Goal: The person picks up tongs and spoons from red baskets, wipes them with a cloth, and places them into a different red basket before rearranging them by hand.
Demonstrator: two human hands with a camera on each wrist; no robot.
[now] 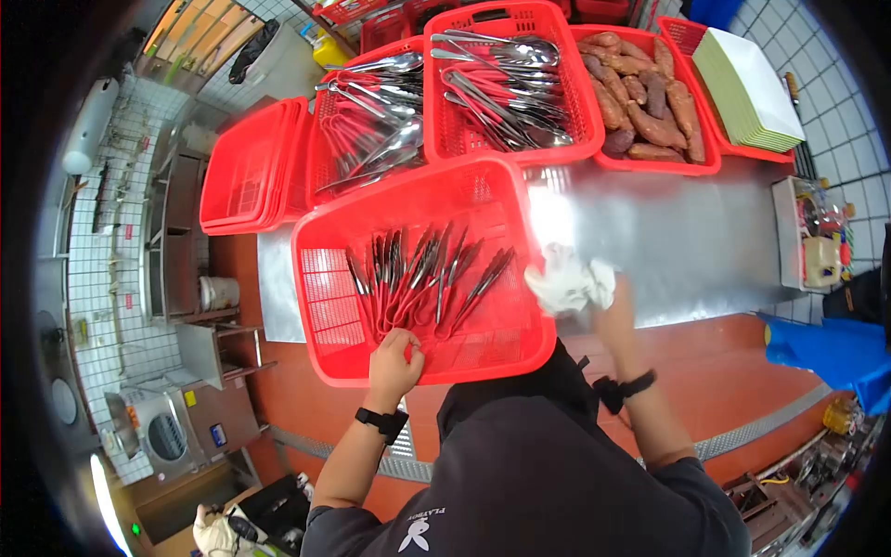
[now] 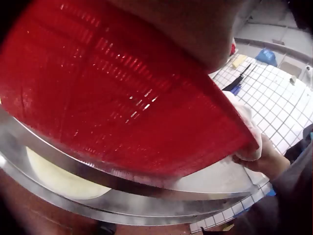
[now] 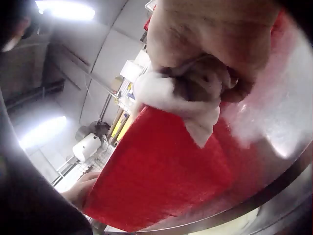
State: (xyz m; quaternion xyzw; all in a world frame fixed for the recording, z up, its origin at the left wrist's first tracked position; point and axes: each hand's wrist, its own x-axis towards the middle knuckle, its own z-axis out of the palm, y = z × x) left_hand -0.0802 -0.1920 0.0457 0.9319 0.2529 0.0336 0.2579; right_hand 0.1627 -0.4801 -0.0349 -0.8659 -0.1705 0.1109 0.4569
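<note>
A large red plastic basket (image 1: 501, 356) stands tilted at the near edge of the steel table, with several red-handled tongs (image 1: 408, 278) inside. My left hand (image 1: 396, 360) grips its near rim, fingers curled over the edge. Against the basket's right side, my right hand (image 3: 210, 34) holds a bunched white cloth (image 1: 571, 281), blurred in the head view. The cloth (image 3: 161, 93) hangs over the basket's corner in the right wrist view. Most of the right fingers are hidden in its folds. The left wrist view shows the basket's outer wall (image 2: 98, 98) close up.
Behind stand red baskets of tongs and ladles (image 1: 515, 84), sweet potatoes (image 1: 650, 102) and a stack of white trays (image 1: 747, 88). Stacked red baskets (image 1: 251, 176) sit at the left. The steel table (image 1: 687, 241) extends right to a small box of items (image 1: 817, 232).
</note>
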